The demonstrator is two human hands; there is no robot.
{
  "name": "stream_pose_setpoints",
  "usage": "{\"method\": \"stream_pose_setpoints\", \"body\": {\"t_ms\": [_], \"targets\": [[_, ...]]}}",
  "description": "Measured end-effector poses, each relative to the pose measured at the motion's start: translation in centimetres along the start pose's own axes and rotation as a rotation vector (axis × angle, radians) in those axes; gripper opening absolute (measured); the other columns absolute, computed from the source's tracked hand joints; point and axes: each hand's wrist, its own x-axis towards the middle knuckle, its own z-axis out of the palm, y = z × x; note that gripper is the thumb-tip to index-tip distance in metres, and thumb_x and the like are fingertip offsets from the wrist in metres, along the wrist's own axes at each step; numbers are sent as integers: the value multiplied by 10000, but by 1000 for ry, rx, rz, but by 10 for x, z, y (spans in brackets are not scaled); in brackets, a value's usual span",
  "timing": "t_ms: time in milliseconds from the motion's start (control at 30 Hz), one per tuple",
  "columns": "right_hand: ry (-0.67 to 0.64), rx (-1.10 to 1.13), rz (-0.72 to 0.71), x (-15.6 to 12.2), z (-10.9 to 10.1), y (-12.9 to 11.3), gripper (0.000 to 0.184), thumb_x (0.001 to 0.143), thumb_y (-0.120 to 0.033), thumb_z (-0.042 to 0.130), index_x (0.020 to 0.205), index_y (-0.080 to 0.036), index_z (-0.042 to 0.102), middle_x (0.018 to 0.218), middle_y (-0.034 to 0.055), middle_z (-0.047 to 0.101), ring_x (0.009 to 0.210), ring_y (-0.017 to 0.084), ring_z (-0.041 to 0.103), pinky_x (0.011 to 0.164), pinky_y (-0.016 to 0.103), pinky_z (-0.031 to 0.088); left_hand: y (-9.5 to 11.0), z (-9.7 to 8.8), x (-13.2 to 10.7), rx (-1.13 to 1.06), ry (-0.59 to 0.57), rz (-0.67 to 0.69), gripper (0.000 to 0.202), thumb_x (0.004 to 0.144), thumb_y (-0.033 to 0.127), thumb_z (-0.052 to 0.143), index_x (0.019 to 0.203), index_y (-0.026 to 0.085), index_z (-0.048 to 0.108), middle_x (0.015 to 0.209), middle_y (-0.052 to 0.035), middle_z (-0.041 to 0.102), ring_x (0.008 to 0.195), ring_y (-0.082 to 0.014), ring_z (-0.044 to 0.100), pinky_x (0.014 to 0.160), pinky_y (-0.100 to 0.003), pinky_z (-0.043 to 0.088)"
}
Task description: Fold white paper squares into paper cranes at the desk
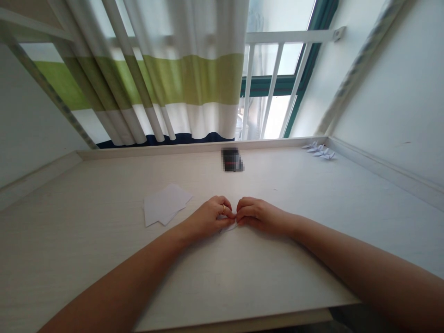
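My left hand (212,213) and my right hand (255,214) meet at the middle of a pale wooden desk (104,259). Both have their fingers curled and pinched on a small piece of white paper (229,226), of which only a sliver shows beneath the fingertips. A ring sits on one finger of my left hand. A loose stack of white paper sheets (165,204) lies on the desk just left of my left hand.
Several small folded white paper figures (319,151) lie at the desk's far right corner. A small dark blurred object (231,159) stands at the back edge. A striped curtain (166,83) and a barred window (277,83) rise behind the desk; walls flank both sides.
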Motion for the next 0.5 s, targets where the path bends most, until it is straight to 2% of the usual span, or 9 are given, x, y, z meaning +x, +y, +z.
{"method": "stream_pose_setpoints", "body": {"t_ms": [267, 500], "targets": [[-18, -19, 72, 4, 3, -6, 158, 812, -127, 440, 759, -125, 589, 756, 60, 539, 749, 144, 491, 716, 278, 421, 6, -1, 0, 29, -22, -35, 150, 723, 268, 552, 757, 201, 682, 912, -41, 553, 867, -150, 508, 819, -273, 389], [-24, -10, 88, 2, 2, -9, 167, 826, -130, 413, 789, -130, 576, 801, 70, 523, 778, 147, 480, 745, 297, 417, 3, -3, -3, 29, -52, -27, 176, 721, 304, 554, 815, 228, 682, 957, -35, 536, 884, -150, 514, 838, -270, 387]]}}
